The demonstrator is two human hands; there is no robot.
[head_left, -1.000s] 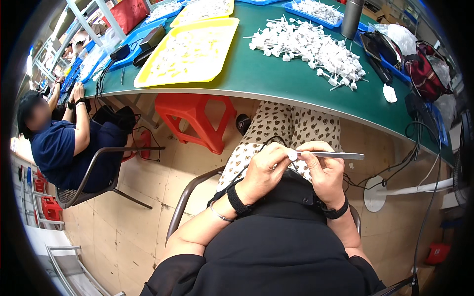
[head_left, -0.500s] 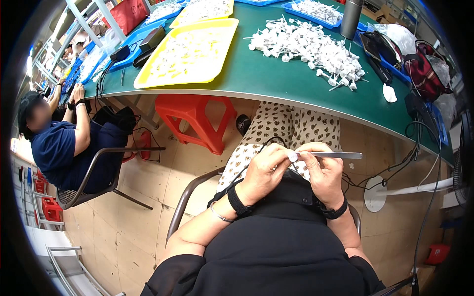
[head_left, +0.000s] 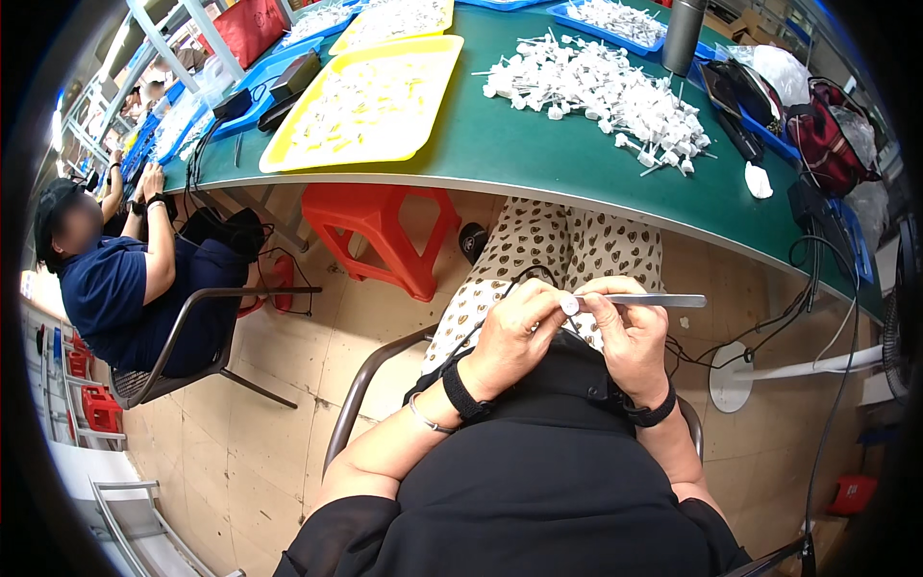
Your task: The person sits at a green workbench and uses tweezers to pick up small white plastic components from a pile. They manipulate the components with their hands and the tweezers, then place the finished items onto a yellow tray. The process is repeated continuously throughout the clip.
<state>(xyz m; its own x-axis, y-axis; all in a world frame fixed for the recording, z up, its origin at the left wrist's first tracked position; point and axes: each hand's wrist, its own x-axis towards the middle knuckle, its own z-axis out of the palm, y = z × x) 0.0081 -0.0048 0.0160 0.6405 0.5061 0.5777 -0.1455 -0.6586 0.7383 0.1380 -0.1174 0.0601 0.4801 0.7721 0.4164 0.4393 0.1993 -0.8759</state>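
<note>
Above my lap, my left hand (head_left: 519, 332) pinches a small white plastic part with a round face (head_left: 569, 304). My right hand (head_left: 630, 337) grips a flat metal tool like tweezers (head_left: 663, 301), whose broad end sticks out to the right. The tool's tip meets the white part between my two hands, mostly hidden by fingers. On the green table (head_left: 538, 163) ahead lies a heap of white plastic parts with thin stems (head_left: 615, 101). Left of the heap is a yellow tray (head_left: 437, 96) with small pieces scattered in it.
Blue trays (head_left: 625, 43) of white parts stand farther back. A dark bottle (head_left: 684, 38), black pouch and dark red bag (head_left: 832, 135) sit at the right. Under the table is a red stool (head_left: 385, 226). A co-worker (head_left: 135, 279) sits at the left. Cables (head_left: 817, 279) hang by a white stand.
My hands stay in place, both keeping their grip. The metal tool's outer end has tilted up very slightly.
</note>
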